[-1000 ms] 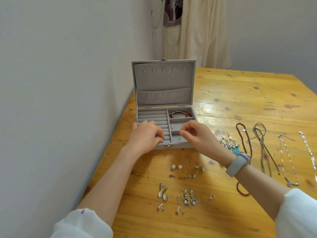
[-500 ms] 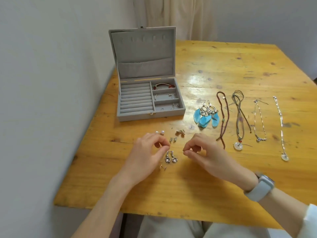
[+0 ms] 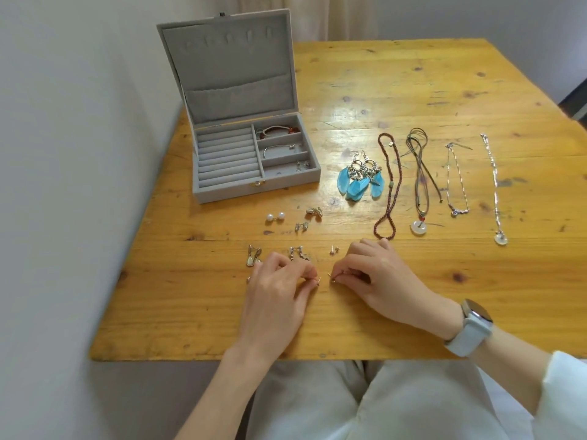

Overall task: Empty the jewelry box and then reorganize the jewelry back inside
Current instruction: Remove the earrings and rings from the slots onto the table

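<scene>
The grey jewelry box (image 3: 203, 193) stands open at the table's back left; its right compartments hold a red bracelet (image 3: 277, 130), a silver bracelet (image 3: 279, 148) and small earrings (image 3: 301, 165). My left hand (image 3: 279, 290) pinches a small stud earring (image 3: 318, 282) near the table's front. My right hand (image 3: 378, 281) pinches a matching stud earring (image 3: 332, 277) just beside it. Pearl studs (image 3: 275, 216), drop earrings (image 3: 253, 255) and other small earrings (image 3: 313, 212) lie between my hands and the box.
Blue feather earrings (image 3: 359, 181) lie right of the box. Further right lie a brown bead necklace (image 3: 389, 185), a cord necklace with a white ring pendant (image 3: 420, 228) and two silver chains (image 3: 457, 179). A wall runs along the wooden table's (image 3: 413, 84) left side.
My hands left the box and came back toward the table's front edge, down onto the small earrings. Each now pinches a stud. The view has tilted down.
</scene>
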`<state>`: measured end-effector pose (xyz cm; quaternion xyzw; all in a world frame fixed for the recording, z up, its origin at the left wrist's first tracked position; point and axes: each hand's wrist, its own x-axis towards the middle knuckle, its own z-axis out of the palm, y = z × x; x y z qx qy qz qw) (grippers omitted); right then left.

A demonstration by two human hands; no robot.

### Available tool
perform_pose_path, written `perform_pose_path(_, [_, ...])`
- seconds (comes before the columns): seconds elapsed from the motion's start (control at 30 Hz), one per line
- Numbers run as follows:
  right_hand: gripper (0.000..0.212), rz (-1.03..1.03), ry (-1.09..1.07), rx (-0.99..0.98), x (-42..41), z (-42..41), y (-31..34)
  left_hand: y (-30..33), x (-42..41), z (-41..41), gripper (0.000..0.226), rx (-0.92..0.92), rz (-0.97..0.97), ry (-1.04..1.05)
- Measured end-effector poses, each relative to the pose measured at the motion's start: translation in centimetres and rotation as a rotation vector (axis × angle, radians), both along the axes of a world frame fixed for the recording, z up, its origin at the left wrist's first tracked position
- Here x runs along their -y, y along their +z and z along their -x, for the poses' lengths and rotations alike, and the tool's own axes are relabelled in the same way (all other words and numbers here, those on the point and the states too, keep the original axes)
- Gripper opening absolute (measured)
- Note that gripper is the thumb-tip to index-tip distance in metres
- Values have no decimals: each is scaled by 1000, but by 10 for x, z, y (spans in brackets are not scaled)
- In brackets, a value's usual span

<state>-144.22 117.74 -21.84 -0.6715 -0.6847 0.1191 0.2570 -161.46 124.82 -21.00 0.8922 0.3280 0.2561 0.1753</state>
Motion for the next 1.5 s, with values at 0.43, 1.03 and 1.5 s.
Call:
perform_pose_path(0.43, [15,-5,-30,-75,-3,5,1,-5,1,-1,15,37,-162,22])
perform_pose_path(1.03, [6,-61,-91,-6,-9,11,2,-8,-5,-4,23,-73,-153,69])
perform_pose_path(1.5, [7,3,-63,-105,-26,-4,31,17,-29,-8,19,-64,-133,72])
